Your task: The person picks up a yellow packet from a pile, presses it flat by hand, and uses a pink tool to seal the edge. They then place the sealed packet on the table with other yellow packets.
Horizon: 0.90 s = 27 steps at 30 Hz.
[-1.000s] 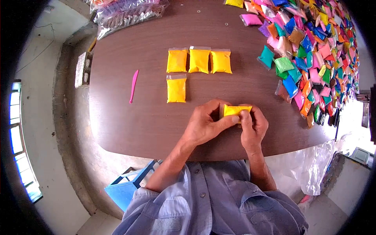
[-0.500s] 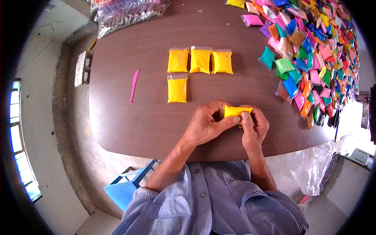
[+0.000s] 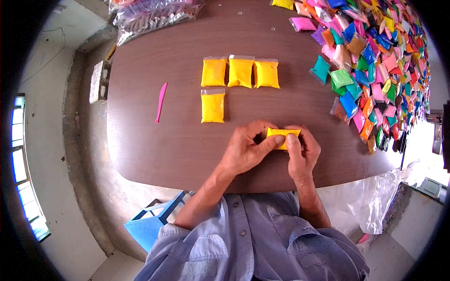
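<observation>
While both hands meet just above the near edge of the brown table (image 3: 154, 154), they pinch one small yellow packet (image 3: 280, 134) between them. The left hand (image 3: 243, 152) curls round the packet's left end, its thumb lying along the near side, and the right hand (image 3: 303, 154) closes on the right end with its fingers over the top, so only a strip of yellow shows between the two. Beyond the held packet and to its left, a single yellow bag (image 3: 213, 106) lies flat on the table, well apart from the hands. Farther still from the held packet sits a row of three yellow bags (image 3: 240, 72), side by side. Left of the held packet and apart from everything lies a thin pink tool (image 3: 160, 102). Right of it, and stretching to the far edge, spreads a heap of many-coloured packets (image 3: 375, 61).
</observation>
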Motion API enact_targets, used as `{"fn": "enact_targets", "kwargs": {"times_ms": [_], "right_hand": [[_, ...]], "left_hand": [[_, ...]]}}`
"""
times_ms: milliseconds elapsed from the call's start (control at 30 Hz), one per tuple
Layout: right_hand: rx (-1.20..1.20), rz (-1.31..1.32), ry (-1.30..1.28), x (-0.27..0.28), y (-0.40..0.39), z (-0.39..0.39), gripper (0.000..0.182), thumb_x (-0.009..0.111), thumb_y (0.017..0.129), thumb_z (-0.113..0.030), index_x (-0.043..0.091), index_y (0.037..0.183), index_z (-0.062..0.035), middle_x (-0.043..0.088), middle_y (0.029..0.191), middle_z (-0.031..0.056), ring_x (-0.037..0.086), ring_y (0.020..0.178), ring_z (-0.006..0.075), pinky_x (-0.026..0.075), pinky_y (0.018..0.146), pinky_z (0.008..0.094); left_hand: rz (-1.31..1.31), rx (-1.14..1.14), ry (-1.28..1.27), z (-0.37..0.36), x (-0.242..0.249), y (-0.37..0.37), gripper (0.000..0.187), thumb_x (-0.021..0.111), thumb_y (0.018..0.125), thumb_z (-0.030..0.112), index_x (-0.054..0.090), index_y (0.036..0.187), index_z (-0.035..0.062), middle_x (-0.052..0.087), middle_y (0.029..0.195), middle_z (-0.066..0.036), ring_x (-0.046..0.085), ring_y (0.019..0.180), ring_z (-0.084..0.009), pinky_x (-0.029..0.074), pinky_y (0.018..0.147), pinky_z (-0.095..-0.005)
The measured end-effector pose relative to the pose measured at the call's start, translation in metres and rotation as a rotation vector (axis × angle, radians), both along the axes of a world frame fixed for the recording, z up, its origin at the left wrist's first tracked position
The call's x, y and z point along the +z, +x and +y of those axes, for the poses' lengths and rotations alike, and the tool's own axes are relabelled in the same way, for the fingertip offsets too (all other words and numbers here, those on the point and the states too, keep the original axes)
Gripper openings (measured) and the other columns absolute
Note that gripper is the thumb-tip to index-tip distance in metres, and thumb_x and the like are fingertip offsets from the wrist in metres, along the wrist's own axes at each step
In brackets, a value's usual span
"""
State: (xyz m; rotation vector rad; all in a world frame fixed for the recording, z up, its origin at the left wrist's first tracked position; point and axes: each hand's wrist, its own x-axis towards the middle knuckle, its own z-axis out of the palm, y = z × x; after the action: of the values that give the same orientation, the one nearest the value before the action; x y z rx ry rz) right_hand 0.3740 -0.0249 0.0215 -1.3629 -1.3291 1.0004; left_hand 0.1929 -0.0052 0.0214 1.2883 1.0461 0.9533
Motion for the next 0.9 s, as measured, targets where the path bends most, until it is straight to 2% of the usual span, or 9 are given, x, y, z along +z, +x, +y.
{"fn": "enact_targets", "kwargs": {"times_ms": [167,300,367,567,667,800,900], "right_hand": [[-0.055,0.029,0.082,-0.004,0.001,0.001,0.021,0.063,0.102,-0.019,0.071,0.107,0.0002,0.066,0.088,-0.0003,0.055,0.074,0.0045,0.046,0.064,0.0225],[-0.061,0.005,0.054,-0.001,-0.001,0.000,0.023,0.063,0.103,-0.021,0.070,0.109,0.0005,0.066,0.089,0.0005,0.056,0.076,0.0051,0.047,0.066,0.0227],[-0.015,0.004,0.019,0.002,0.000,0.000,0.023,0.062,0.102,-0.020,0.070,0.111,0.0007,0.066,0.090,0.0013,0.058,0.080,0.0057,0.048,0.069,0.0228],[0.008,0.022,0.033,0.002,-0.002,0.002,0.021,0.062,0.102,-0.017,0.069,0.109,0.0009,0.065,0.090,0.0013,0.057,0.079,0.0045,0.047,0.068,0.0219],[-0.039,0.034,0.038,-0.003,0.001,-0.001,0.018,0.062,0.101,-0.015,0.069,0.107,0.0009,0.065,0.090,0.0012,0.057,0.078,0.0046,0.047,0.067,0.0218],[-0.033,0.076,0.049,-0.003,0.002,-0.001,0.016,0.063,0.101,-0.013,0.069,0.105,0.0005,0.065,0.091,0.0006,0.056,0.078,0.0048,0.046,0.067,0.0215],[-0.016,0.109,-0.037,-0.003,0.001,0.000,0.016,0.063,0.100,-0.013,0.069,0.106,0.0005,0.064,0.091,-0.0001,0.055,0.077,0.0044,0.045,0.066,0.0209]], "left_hand": [[0.062,-0.015,0.021,0.001,0.010,0.003,0.028,0.078,0.097,0.023,0.071,0.112,0.0014,0.069,0.091,-0.001,0.060,0.078,-0.0058,0.050,0.067,-0.0240],[0.056,-0.001,-0.044,0.001,0.007,0.004,0.028,0.079,0.096,0.022,0.070,0.113,0.0008,0.070,0.092,-0.002,0.061,0.079,-0.0059,0.051,0.068,-0.0244],[0.073,0.021,-0.030,0.001,0.007,0.004,0.028,0.079,0.096,0.022,0.070,0.113,0.0007,0.071,0.092,-0.002,0.062,0.080,-0.0059,0.051,0.069,-0.0242],[0.041,0.011,-0.007,0.000,0.002,0.002,0.029,0.078,0.097,0.022,0.069,0.114,0.0001,0.072,0.092,-0.003,0.063,0.080,-0.0069,0.052,0.072,-0.0233],[0.041,-0.032,-0.088,-0.001,0.005,0.002,0.030,0.078,0.097,0.023,0.069,0.114,0.0000,0.071,0.094,-0.003,0.063,0.082,-0.0075,0.052,0.073,-0.0231],[-0.079,0.012,-0.069,0.000,0.004,0.005,0.030,0.076,0.098,0.025,0.070,0.114,0.0000,0.071,0.095,-0.002,0.063,0.086,-0.0074,0.052,0.073,-0.0223],[-0.084,0.030,-0.045,0.000,0.000,0.005,0.027,0.074,0.100,0.023,0.070,0.115,0.0001,0.071,0.094,-0.002,0.063,0.087,-0.0077,0.052,0.074,-0.0223]]}}
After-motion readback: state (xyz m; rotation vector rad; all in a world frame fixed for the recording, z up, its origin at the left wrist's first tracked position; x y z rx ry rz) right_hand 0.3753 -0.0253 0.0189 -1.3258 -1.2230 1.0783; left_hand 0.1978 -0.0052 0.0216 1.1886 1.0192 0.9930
